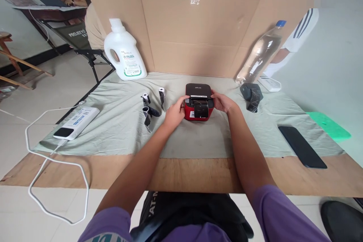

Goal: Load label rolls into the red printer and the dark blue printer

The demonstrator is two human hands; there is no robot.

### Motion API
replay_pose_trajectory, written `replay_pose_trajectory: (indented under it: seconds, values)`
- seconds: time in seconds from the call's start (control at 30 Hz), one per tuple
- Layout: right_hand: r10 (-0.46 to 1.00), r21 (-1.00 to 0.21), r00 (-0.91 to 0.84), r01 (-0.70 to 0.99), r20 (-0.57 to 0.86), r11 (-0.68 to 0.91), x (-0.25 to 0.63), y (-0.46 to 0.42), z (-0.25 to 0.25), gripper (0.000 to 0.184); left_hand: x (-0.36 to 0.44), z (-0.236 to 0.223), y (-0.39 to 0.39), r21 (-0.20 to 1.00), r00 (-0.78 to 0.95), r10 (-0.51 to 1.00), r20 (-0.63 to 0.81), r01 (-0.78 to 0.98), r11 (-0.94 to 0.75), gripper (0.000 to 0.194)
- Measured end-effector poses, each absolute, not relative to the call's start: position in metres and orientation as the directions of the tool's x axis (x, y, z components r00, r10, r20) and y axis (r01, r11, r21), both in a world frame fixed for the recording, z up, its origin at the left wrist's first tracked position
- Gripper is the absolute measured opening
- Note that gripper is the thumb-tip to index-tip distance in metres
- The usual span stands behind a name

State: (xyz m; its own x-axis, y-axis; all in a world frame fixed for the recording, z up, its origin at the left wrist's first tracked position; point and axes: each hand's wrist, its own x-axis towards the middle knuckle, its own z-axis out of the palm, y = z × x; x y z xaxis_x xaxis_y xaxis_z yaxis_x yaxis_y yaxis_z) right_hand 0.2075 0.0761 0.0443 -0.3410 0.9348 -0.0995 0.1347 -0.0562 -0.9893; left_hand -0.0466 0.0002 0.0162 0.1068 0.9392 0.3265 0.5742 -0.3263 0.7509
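A small red and black label printer [199, 102] stands in the middle of the grey-green cloth [121, 121], its lid raised and a paper roll showing inside. My left hand [175, 112] grips its left side with fingers curled. My right hand [222, 102] holds its right side, fingers bent against the casing. Left of the printer lie three small paper rolls with dark trailing strips [150, 106].
A white detergent jug [124, 51] stands back left and a clear water bottle [262, 53] leans back right against a cardboard screen [198, 26]. A power strip [76, 122] with white cable lies left, a dark phone [302, 146] right, a crumpled black item [252, 96] nearby. A person's sleeve [303, 28] shows behind the screen.
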Motion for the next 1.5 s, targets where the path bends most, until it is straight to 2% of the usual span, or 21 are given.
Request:
replay_pose_trajectory:
  seconds: [0.13, 0.3, 1.0, 1.27, 1.5]
  values:
    - [0.897, -0.994, -0.43, 0.0, -0.099, -0.11, 0.209, 0.079, 0.042, 0.055, -0.047, 0.018, 0.002, 0.754, 0.117, 0.946, 0.301, 0.579, -0.311, 0.058]
    - [0.894, -0.989, -0.436, -0.054, -0.101, -0.138, 0.21, 0.079, 0.039, 0.057, -0.045, 0.013, 0.001, 0.742, 0.119, 0.942, 0.312, 0.589, -0.32, 0.062]
    - [0.898, -0.99, -0.435, -0.087, -0.065, -0.113, 0.21, 0.077, 0.034, 0.055, -0.047, 0.004, -0.004, 0.738, 0.124, 0.953, 0.276, 0.608, -0.292, 0.075]
    - [0.897, -0.987, -0.437, -0.103, -0.068, -0.125, 0.21, 0.076, 0.034, 0.055, -0.046, 0.005, -0.004, 0.768, 0.107, 0.957, 0.268, 0.576, -0.28, 0.076]
    - [0.897, -0.988, -0.438, -0.094, -0.067, -0.12, 0.209, 0.076, 0.035, 0.056, -0.044, 0.0, -0.001, 0.815, 0.093, 0.942, 0.321, 0.479, -0.325, 0.071]
